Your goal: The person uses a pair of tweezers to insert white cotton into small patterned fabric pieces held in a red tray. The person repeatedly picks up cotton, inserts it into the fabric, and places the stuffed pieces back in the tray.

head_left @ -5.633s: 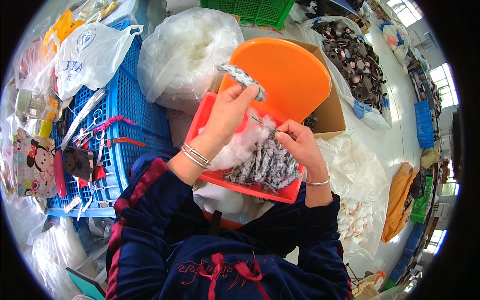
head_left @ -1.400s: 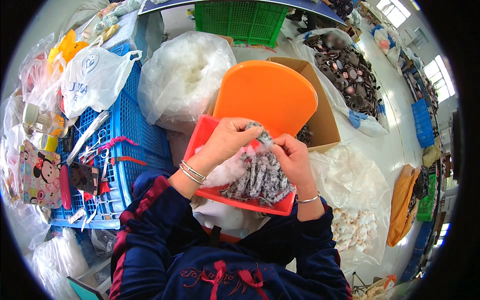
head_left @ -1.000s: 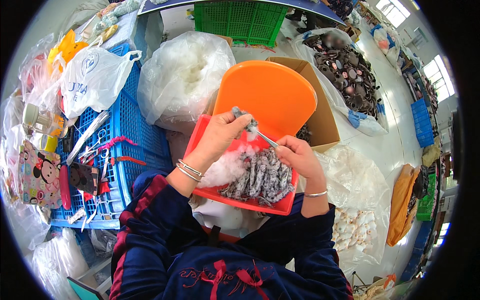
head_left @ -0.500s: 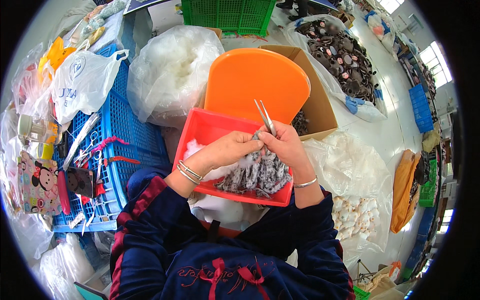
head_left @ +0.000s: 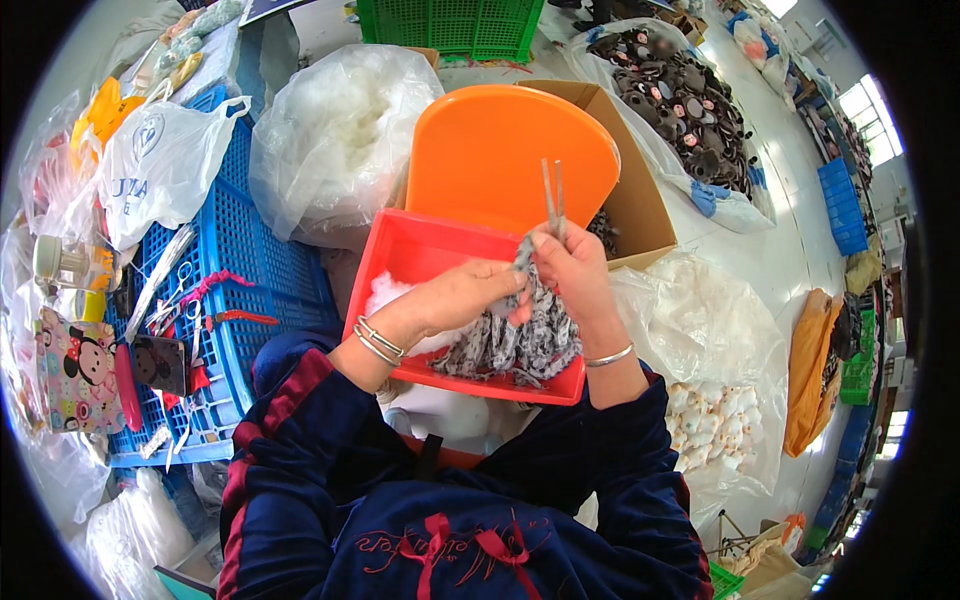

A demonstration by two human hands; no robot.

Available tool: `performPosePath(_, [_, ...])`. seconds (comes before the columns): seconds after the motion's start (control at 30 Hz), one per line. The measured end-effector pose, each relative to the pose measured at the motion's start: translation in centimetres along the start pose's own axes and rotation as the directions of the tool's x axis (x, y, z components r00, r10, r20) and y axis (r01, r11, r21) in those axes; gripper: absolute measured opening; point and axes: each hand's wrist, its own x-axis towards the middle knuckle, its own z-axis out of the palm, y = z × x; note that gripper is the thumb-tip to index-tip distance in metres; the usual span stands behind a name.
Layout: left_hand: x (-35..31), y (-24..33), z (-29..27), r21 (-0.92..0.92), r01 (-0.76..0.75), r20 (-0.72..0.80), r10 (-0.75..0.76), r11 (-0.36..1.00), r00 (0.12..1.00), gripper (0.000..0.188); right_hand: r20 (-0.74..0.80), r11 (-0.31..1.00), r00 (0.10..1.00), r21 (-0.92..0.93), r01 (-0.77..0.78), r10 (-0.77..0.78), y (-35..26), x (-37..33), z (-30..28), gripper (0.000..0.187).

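Note:
My right hand (head_left: pixel 574 268) is closed around metal tweezers (head_left: pixel 553 190), whose two tips point up and away from me. Its fingertips also pinch the upper end of a small grey fabric piece (head_left: pixel 523 256). My left hand (head_left: pixel 468 298) grips the lower part of that piece between thumb and fingers. Both hands are over a red tray (head_left: pixel 405 228). Inside the tray, white stuffing fluff (head_left: pixel 385 292) lies at the left, and a heap of mottled grey-and-white fabric pieces (head_left: pixel 510 350) lies at the right, partly under my hands.
An orange stool seat (head_left: pixel 515 145) stands beyond the tray, before a cardboard box (head_left: pixel 640 215). Left are a bag of stuffing (head_left: pixel 340 140) and a blue crate (head_left: pixel 270 310) with scissors (head_left: pixel 180 285). Right are a sack of dark pieces (head_left: pixel 690 110) and a bag of white pieces (head_left: pixel 715 420).
The tweezers have swung from leaning left to nearly upright. My right hand has risen slightly, and more of the grey piece shows between both hands.

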Motion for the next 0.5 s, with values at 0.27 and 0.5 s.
performPosePath(0.27, [-0.5, 0.4, 0.1, 0.005, 0.000, 0.043, 0.000, 1.000, 0.999, 0.029, -0.104, 0.999, 0.994, 0.027, 0.038, -0.035, 0.5, 1.1, -1.4, 0.010])
performPosePath(0.5, [-0.5, 0.7, -0.8, -0.074, -0.021, -0.275, 0.000, 0.997, 0.961, 0.036, -0.041, 0.992, 0.998, -0.118, -0.051, 0.046, -0.2, 1.2, -1.9, 0.014])
